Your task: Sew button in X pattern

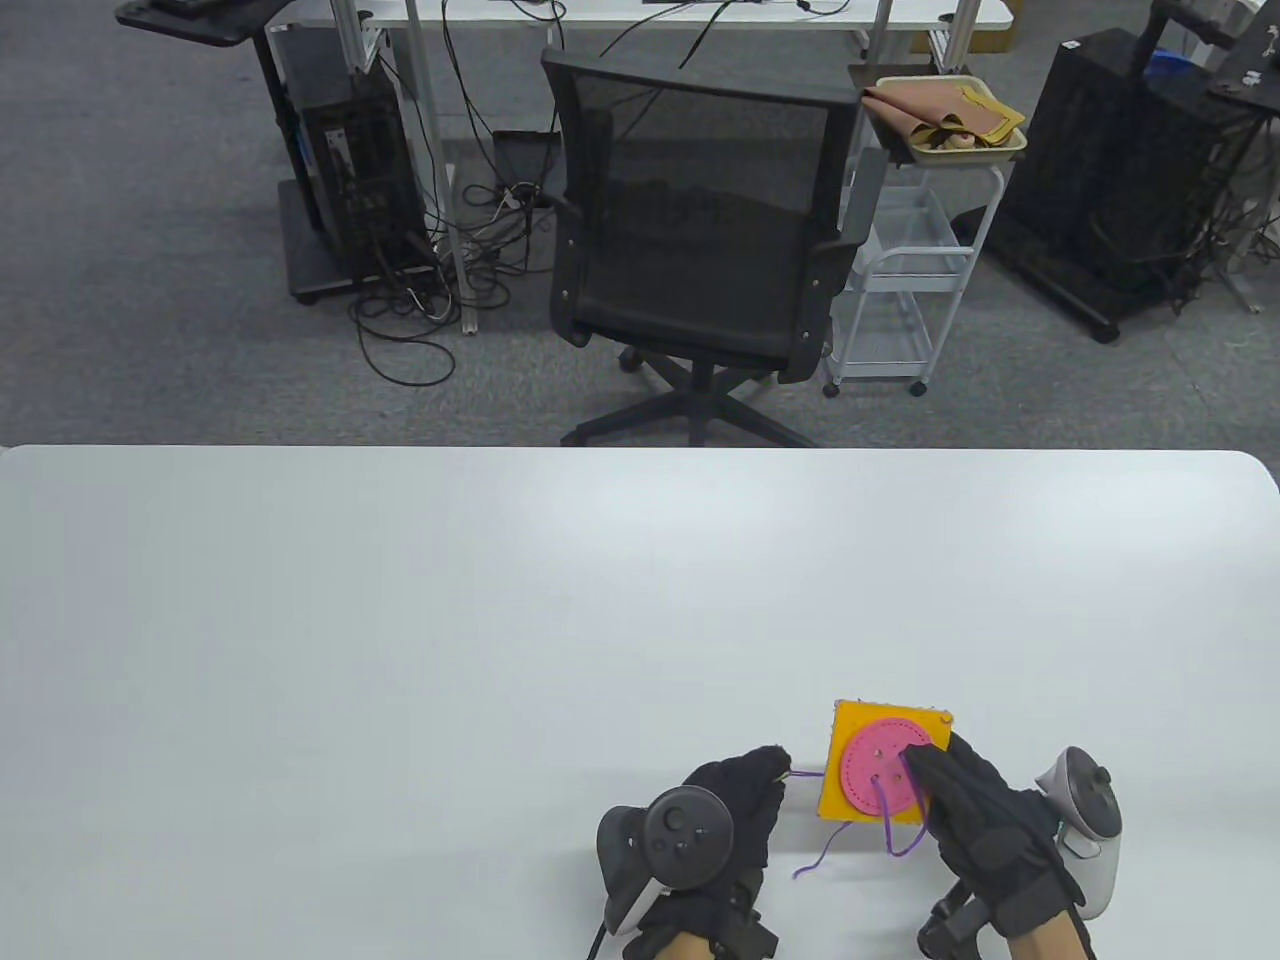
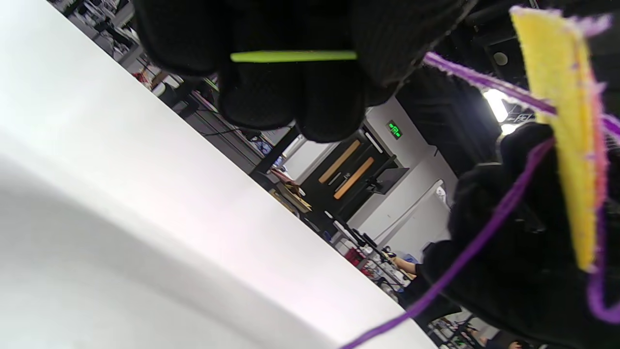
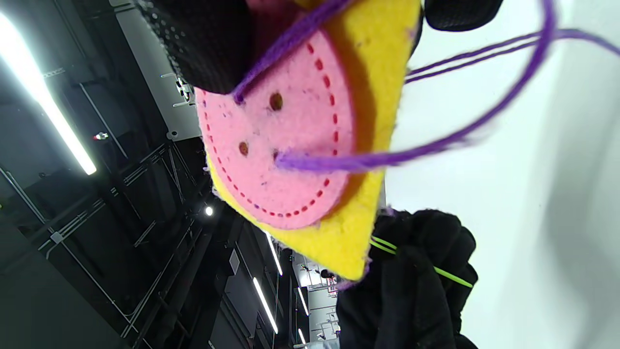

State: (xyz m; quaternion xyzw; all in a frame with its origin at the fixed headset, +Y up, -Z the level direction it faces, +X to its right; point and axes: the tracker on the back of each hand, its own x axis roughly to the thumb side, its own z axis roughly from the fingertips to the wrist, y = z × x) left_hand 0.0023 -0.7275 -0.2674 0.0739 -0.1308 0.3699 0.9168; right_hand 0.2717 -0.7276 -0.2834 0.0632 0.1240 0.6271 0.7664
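Observation:
A yellow felt square (image 1: 848,790) with a pink felt button (image 1: 880,770) is held off the table by my right hand (image 1: 985,825), thumb on the button's face. The button (image 3: 286,145) has several holes; purple thread (image 3: 387,157) comes out of two of them and loops down to the table (image 1: 830,855). My left hand (image 1: 735,810), just left of the square, pinches a green needle (image 2: 293,56) with the thread trailing from it. The needle also shows in the right wrist view (image 3: 450,274). The square is seen edge-on in the left wrist view (image 2: 574,145).
The white table (image 1: 400,650) stretches far and left of the hands. Beyond its far edge stand a black office chair (image 1: 700,230) and a white cart (image 1: 900,300).

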